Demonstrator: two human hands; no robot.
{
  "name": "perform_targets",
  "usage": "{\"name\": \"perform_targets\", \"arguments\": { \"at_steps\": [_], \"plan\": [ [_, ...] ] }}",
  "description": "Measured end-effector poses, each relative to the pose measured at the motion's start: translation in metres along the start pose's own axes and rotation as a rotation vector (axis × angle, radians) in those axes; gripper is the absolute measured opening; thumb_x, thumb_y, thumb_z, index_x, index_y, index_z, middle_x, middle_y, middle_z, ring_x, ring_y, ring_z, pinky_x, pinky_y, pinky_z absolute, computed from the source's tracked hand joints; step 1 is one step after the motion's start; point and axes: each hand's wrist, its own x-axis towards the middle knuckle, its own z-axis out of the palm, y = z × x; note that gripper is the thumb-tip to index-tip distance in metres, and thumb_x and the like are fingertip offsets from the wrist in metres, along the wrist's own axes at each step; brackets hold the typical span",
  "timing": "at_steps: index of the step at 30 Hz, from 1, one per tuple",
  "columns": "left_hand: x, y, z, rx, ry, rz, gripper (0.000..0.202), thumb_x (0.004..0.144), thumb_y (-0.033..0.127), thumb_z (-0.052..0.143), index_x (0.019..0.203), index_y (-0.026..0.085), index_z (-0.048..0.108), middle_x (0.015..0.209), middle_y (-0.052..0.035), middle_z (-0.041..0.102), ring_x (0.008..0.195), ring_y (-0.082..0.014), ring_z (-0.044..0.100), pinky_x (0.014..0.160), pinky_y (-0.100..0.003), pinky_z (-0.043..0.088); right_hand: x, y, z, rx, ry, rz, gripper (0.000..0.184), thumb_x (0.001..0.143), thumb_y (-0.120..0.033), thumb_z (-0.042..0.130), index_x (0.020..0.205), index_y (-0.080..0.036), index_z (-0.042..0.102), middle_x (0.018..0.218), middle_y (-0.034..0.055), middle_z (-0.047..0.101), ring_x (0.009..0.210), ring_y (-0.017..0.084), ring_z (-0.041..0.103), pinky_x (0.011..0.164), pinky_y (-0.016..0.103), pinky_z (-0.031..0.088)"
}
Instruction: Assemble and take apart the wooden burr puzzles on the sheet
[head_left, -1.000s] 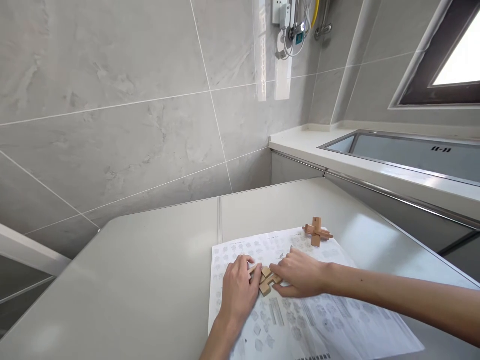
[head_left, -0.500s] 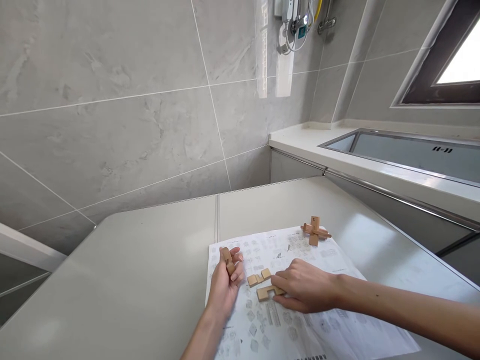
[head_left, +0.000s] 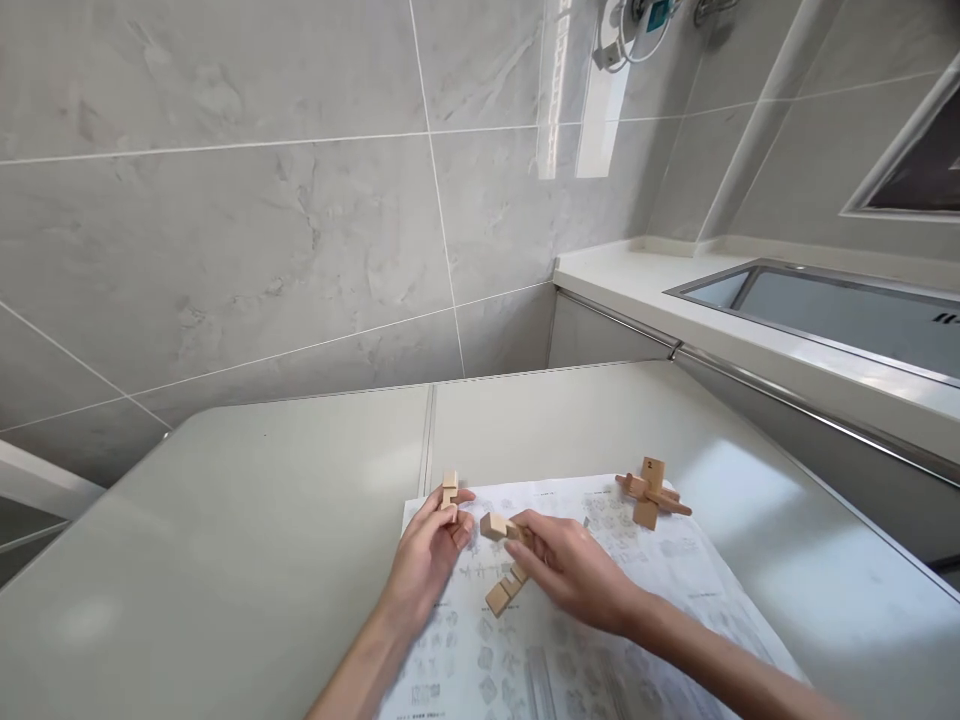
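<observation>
My left hand (head_left: 431, 545) is closed around a notched wooden puzzle piece (head_left: 450, 487), which stands upright between the thumb and fingers. To its right, my right hand (head_left: 566, 560) pinches another notched wooden puzzle piece (head_left: 493, 526) just above the paper; the fingers cover its right end. Below that hand, a third notched wooden puzzle piece (head_left: 498, 598) lies slanted on the printed sheet (head_left: 465, 640), its upper end partly hidden by the fingers. The two held pieces are close but apart.
An assembled cross-shaped wooden puzzle (head_left: 649, 492), marked with a 2, sits at the sheet's far right corner. The pale table (head_left: 300, 540) meets a grey tiled wall (head_left: 285, 250). A counter with a sink (head_left: 832, 315) stands at the right.
My right hand has lifted one piece off the sheet and moved it toward the left hand. The left-hand piece has been turned upright. The piece on the sheet has shifted, and the view has tilted down.
</observation>
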Motion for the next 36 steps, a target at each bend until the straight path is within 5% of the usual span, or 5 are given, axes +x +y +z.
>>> {"name": "perform_targets", "arguments": {
  "at_steps": [7,11,17,24,36],
  "plan": [
    [0.038,-0.002,0.008,0.005,-0.071,-0.011,0.048,0.095,0.022,0.078,0.140,0.024,0.059,0.135,-0.0118,0.071,0.104,-0.0272,0.077,0.088,-0.037,0.055,0.032,0.018,-0.003,0.503,0.113,0.171,0.054,0.106,-0.070,0.042,0.085,-0.023,0.058,0.060,-0.0031,0.055,0.055,0.016,0.049,0.059,0.030,0.041],
    [0.051,-0.003,0.010,-0.002,-0.151,0.002,0.051,0.102,0.029,0.074,0.148,0.028,0.051,0.157,-0.0119,0.060,0.137,-0.0334,0.066,0.119,-0.048,0.046,0.038,0.030,-0.007,0.631,0.174,0.215,0.054,0.103,-0.074,0.049,0.084,-0.024,0.051,0.059,-0.0072,0.044,0.051,0.013,0.040,0.053,0.026,0.038],
    [0.049,-0.007,0.004,0.049,-0.208,-0.037,0.060,0.103,0.033,0.074,0.156,0.029,0.047,0.159,-0.0132,0.060,0.141,-0.0346,0.063,0.124,-0.053,0.042,0.035,0.032,-0.009,0.798,0.253,0.228,0.051,0.103,-0.071,0.051,0.088,-0.023,0.057,0.073,-0.0042,0.042,0.056,0.013,0.040,0.050,0.026,0.041],
    [0.044,-0.006,0.004,0.097,-0.242,-0.106,0.064,0.102,0.036,0.075,0.161,0.032,0.048,0.160,-0.0106,0.059,0.142,-0.0314,0.062,0.126,-0.048,0.041,0.029,0.042,-0.004,0.603,0.191,0.203,0.057,0.101,-0.067,0.060,0.133,-0.020,0.068,0.072,-0.0014,0.057,0.058,0.016,0.052,0.055,0.029,0.046],
    [0.036,-0.005,0.005,0.390,-0.365,-0.052,0.063,0.103,0.037,0.071,0.162,0.031,0.049,0.153,-0.0158,0.063,0.138,-0.0319,0.063,0.113,-0.043,0.051,0.026,0.046,0.016,0.375,0.421,-0.016,0.017,0.100,-0.042,0.074,0.101,-0.025,0.074,0.095,0.0074,0.069,0.072,0.021,0.063,0.060,0.031,0.053]
  ]
}}
